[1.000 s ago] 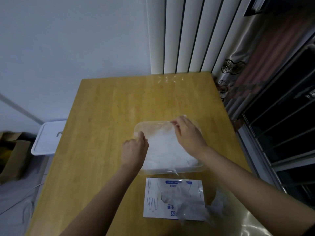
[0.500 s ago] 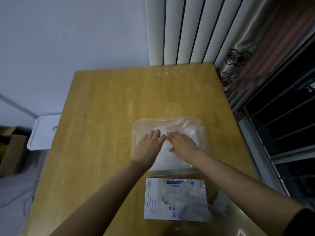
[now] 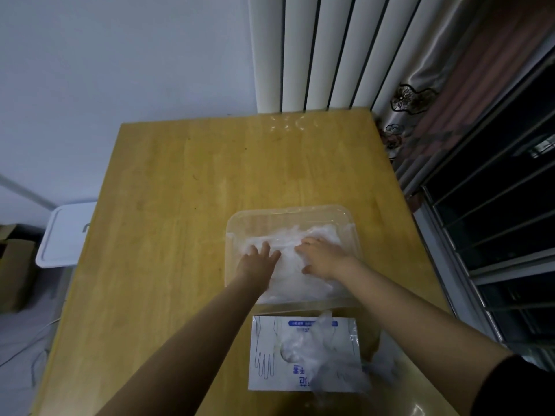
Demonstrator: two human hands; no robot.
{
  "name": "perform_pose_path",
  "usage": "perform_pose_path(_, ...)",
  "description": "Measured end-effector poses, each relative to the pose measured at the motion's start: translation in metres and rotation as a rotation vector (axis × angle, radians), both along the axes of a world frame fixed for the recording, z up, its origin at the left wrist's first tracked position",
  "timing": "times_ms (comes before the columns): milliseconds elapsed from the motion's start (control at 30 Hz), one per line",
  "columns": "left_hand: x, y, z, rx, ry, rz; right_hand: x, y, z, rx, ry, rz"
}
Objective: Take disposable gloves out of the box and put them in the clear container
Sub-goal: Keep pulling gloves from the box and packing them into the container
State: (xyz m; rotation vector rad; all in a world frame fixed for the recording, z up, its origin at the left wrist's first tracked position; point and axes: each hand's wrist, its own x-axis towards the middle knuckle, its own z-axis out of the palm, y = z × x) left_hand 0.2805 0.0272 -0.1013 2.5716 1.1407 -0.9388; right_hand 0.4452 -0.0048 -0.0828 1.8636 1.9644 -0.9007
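A clear container (image 3: 288, 212) stands on the wooden table (image 3: 186, 187), holding a pile of thin white disposable gloves (image 3: 289, 265). My left hand (image 3: 256, 261) and my right hand (image 3: 322, 258) both lie flat on that pile inside the container, fingers straight, pressing down side by side. Nearer to me lies the white glove box (image 3: 270, 355) with a blue label and a hand drawing. A crumpled clear glove (image 3: 327, 355) sticks out of its opening and spills to the right.
A white radiator (image 3: 327, 52) and a curtain (image 3: 450, 94) stand behind the table's far edge. A dark window frame (image 3: 495, 223) runs along the right. A white lidded bin (image 3: 67, 232) and cardboard boxes (image 3: 15, 265) sit on the floor at the left.
A second ago my hands held a glove sheet over the container. They have since come down flat onto the pile, then spread slightly apart.
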Motion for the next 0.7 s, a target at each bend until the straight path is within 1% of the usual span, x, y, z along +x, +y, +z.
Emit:
perform_pose_path(67,0.0,0.003,0.011,0.052,0.004,-0.059,0.001,0.0,0.011,-0.001,0.064,-0.076)
perform_pose_path(100,-0.001,0.005,0.018,0.085,-0.01,-0.075,0.0,-0.003,0.019,0.041,0.102,-0.12)
perform_pose_path(167,-0.003,0.004,0.035,0.161,-0.099,-0.067,-0.005,-0.013,0.037,0.209,0.188,-0.188)
perform_pose_path(233,-0.005,0.0,0.049,0.275,-0.275,-0.037,-0.015,-0.029,0.054,0.415,0.301,-0.261)
perform_pose_path(300,-0.007,-0.015,0.063,0.382,-0.511,-0.03,-0.024,-0.053,0.065,0.581,0.383,-0.258)
perform_pose_path(367,-0.013,-0.035,0.069,0.463,-0.736,-0.073,-0.028,-0.08,0.069,0.642,0.405,-0.166)
perform_pose_path(400,-0.016,-0.046,0.071,0.477,-0.807,-0.104,-0.029,-0.095,0.068,0.647,0.392,-0.115)
perform_pose_path(467,-0.021,-0.07,0.07,0.429,-0.878,-0.149,-0.027,-0.121,0.059,0.595,0.349,-0.071)
perform_pose_path(533,-0.027,-0.094,0.061,0.353,-0.891,-0.181,-0.026,-0.14,0.046,0.449,0.249,-0.096)
perform_pose_path(600,-0.033,-0.113,0.051,0.281,-0.861,-0.217,-0.026,-0.15,0.035,0.302,0.17,-0.148)
perform_pose_path(633,-0.036,-0.12,0.045,0.241,-0.8,-0.214,-0.026,-0.152,0.031,0.274,0.174,-0.176)
perform_pose_path(700,-0.043,-0.131,0.035,0.127,-0.553,-0.133,-0.028,-0.155,0.027,0.275,0.203,-0.215)
